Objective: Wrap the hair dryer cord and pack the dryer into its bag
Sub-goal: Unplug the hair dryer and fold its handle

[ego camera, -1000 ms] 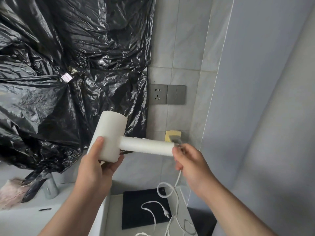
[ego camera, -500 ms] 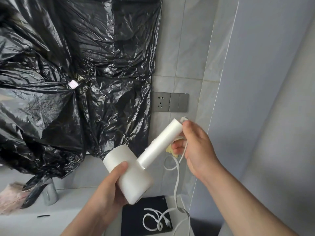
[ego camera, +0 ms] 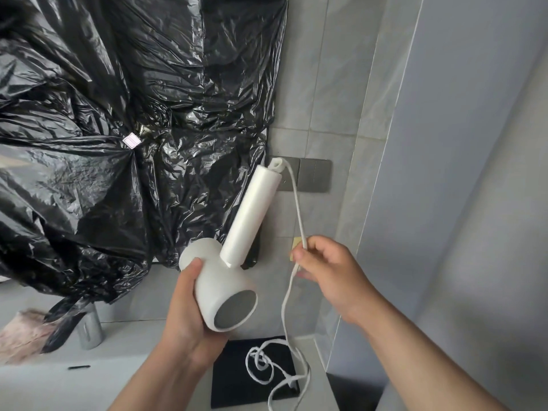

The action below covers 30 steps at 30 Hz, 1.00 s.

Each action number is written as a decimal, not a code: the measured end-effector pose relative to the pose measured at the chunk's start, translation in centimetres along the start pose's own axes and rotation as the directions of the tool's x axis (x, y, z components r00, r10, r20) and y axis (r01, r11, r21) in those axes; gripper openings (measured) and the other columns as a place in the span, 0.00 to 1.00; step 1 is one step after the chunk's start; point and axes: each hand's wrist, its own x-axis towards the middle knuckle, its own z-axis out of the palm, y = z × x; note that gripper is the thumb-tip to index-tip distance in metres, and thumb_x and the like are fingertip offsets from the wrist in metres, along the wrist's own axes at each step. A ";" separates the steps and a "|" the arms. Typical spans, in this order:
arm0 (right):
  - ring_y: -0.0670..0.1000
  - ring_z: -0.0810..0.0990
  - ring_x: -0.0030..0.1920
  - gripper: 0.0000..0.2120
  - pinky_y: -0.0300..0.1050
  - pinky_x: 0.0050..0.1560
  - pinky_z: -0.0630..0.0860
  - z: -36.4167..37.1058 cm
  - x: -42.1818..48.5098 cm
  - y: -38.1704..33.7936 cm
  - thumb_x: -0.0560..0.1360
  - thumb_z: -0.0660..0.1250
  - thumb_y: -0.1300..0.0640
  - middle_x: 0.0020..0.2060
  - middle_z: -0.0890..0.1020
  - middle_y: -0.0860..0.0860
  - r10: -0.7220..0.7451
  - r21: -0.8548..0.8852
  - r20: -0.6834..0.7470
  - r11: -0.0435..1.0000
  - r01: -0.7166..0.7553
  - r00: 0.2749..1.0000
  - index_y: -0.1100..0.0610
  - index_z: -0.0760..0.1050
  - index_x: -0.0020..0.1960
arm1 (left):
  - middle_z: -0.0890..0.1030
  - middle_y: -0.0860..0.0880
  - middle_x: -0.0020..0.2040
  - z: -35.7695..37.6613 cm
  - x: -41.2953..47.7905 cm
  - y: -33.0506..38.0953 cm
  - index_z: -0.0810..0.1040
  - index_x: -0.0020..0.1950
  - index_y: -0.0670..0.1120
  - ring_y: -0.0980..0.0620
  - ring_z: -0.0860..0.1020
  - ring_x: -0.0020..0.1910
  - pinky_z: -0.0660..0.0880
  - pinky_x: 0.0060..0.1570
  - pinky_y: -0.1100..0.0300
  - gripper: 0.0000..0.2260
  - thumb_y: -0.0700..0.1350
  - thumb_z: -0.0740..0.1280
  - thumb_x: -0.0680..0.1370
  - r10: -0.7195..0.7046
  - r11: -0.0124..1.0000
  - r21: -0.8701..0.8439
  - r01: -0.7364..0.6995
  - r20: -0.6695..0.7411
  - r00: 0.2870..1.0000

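Tiled wall [ego camera: 323, 69]; hands [ego camera: 189, 318] [ego camera: 329, 277] grip dryer [ego camera: 252, 215], cord [ego camera: 297, 203].

our left hand [ego camera: 189, 318] is held up from below on a bare forearm, thumb and fingers curled round the barrel of the white plastic hair dryer [ego camera: 221, 287]. our right hand [ego camera: 332, 272], raised just beside it, pinches the thin white cord [ego camera: 297, 203] between thumb and fingers.

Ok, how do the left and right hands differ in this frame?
The left hand grips the dryer by its thick barrel; the right hand pinches the thin cord. The left hand sits lower, under the dryer; the right hand is higher, off to the side, not touching the dryer. The left hand's grip is wide; the right hand's fingers curl tight. Both are bare and hold something.
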 end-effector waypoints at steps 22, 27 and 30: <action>0.53 0.80 0.41 0.04 0.45 0.49 0.77 -1.2 0.4 1.0 0.66 0.71 0.63 0.37 0.82 0.56 0.208 0.688 -0.064 0.718 -0.108 0.976 0.56 0.80 0.40 | 0.83 0.46 0.35 -0.4 0.7 -0.2 0.80 0.48 0.49 0.46 0.80 0.35 0.76 0.46 0.47 0.14 0.59 0.64 0.76 -0.044 0.992 -0.117 0.043 -0.008 0.999; 0.58 0.80 0.42 0.07 0.54 0.52 0.80 -1.7 0.5 0.0 0.75 0.62 0.71 0.24 0.76 0.52 0.223 0.642 -0.196 0.765 -0.047 0.955 0.62 0.77 0.46 | 0.83 0.46 0.32 -0.7 0.9 -0.3 0.78 0.47 0.48 0.47 0.81 0.28 0.76 0.45 0.46 0.14 0.58 0.64 0.76 -0.043 0.991 -0.129 0.038 -0.041 0.998; 0.61 0.83 0.47 0.07 0.51 0.45 0.81 -1.7 0.4 -0.2 0.75 0.64 0.69 0.34 0.84 0.55 0.195 0.497 -0.226 0.866 -0.059 0.954 0.61 0.80 0.46 | 0.83 0.46 0.33 -0.5 1.0 -0.1 0.79 0.47 0.48 0.47 0.81 0.28 0.76 0.45 0.46 0.14 0.58 0.65 0.76 -0.032 0.991 -0.131 0.028 -0.029 0.999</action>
